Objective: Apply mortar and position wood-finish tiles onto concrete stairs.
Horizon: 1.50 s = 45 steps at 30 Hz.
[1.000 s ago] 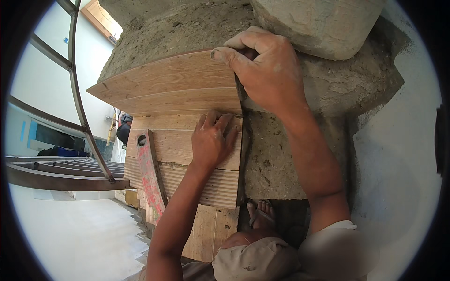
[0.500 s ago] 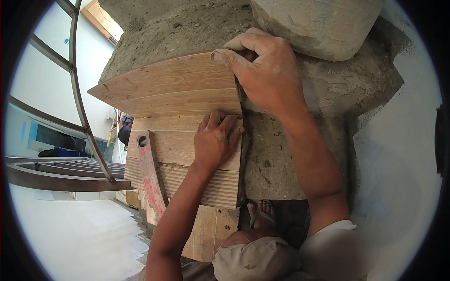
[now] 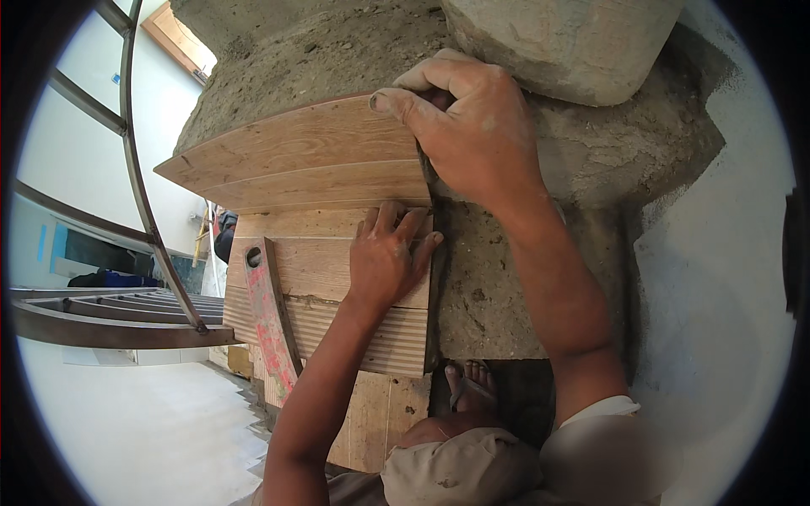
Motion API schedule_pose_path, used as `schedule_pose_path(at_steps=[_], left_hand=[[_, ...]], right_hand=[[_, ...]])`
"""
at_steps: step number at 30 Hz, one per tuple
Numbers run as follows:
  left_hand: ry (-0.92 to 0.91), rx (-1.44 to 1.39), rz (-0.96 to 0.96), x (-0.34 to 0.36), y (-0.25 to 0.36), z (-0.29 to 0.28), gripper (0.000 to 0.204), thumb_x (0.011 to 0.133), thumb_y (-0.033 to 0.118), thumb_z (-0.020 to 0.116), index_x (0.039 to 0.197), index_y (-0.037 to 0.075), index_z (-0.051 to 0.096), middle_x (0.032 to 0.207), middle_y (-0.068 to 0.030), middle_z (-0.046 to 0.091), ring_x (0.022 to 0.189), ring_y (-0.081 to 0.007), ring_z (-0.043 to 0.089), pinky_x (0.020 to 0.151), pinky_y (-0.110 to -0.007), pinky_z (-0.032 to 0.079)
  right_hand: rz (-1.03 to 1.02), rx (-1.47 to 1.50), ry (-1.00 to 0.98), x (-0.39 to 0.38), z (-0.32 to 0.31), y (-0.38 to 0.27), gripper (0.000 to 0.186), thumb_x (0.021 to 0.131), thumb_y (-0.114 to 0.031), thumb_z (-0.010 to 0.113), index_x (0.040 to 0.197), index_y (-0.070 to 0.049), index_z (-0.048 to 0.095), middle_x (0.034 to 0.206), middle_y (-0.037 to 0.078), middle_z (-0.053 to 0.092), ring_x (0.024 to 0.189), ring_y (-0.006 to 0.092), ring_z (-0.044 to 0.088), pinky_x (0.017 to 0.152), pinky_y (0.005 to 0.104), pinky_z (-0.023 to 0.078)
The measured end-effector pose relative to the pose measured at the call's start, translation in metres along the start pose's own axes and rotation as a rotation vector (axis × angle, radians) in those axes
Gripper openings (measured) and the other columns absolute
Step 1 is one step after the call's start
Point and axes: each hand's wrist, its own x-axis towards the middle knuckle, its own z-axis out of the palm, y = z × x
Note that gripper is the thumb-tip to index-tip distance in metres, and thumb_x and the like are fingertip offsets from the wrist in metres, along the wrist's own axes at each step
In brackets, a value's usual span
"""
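A wood-look tile [image 3: 295, 153] stands tilted up along the back of the step, against rough mortar. Its upper right corner is pinched between the thumb and fingers of my right hand [image 3: 483, 126]. Lower down, my left hand [image 3: 390, 257] rests on the wood-look tread tile [image 3: 316, 255], its fingers spread toward the foot of the standing tile. Left of that hand lies a worn red bar [image 3: 272, 316] with a round hole at one end, slanting across the tread and its ribbed front edge.
Metal railings [image 3: 139, 169] run along the left, beside a drop to a pale floor [image 3: 152, 422]. A large grey-white container [image 3: 565, 46] sits on the rough concrete above. To the right are bare concrete [image 3: 489, 287] and a grey wall [image 3: 717, 295]. My sandalled foot [image 3: 472, 388] is below.
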Motion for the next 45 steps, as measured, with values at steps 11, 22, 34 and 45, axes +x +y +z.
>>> schedule_pose_path(at_steps=[11,22,34,45], left_hand=[[-0.069,0.071,-0.022,0.000,0.003,0.003,0.041,0.089,0.044,0.071,0.113,0.010,0.069,0.109,-0.0120,0.060,0.101,-0.0338,0.061,0.084,-0.047,0.051],[-0.057,0.049,0.022,-0.005,0.006,0.002,0.047,0.088,0.045,0.073,0.116,0.009,0.068,0.107,-0.0123,0.061,0.100,-0.0340,0.060,0.083,-0.047,0.051],[-0.065,0.061,0.000,0.005,0.010,0.004,0.046,0.088,0.046,0.073,0.113,0.009,0.068,0.105,-0.0140,0.060,0.099,-0.0352,0.060,0.083,-0.048,0.049],[-0.051,0.102,-0.026,0.000,0.015,0.004,0.044,0.086,0.048,0.074,0.107,0.009,0.071,0.107,-0.0133,0.060,0.102,-0.0348,0.059,0.084,-0.048,0.048]], right_hand=[[0.029,0.026,0.025,-0.001,0.004,0.000,0.023,0.084,-0.023,0.080,0.089,-0.001,0.076,0.079,0.011,0.070,0.067,0.0179,0.064,0.064,0.0329,0.050],[0.026,0.004,0.018,-0.001,0.004,-0.001,0.021,0.084,-0.022,0.080,0.089,-0.001,0.076,0.080,0.011,0.070,0.068,0.0196,0.065,0.065,0.0337,0.050],[0.022,0.014,0.022,-0.001,0.003,0.000,0.022,0.084,-0.021,0.079,0.090,0.000,0.076,0.081,0.011,0.069,0.068,0.0207,0.065,0.066,0.0340,0.051],[0.085,0.053,0.017,-0.001,0.000,-0.004,0.024,0.082,-0.029,0.080,0.083,-0.005,0.076,0.085,0.014,0.070,0.082,0.0365,0.068,0.075,0.0447,0.053]])
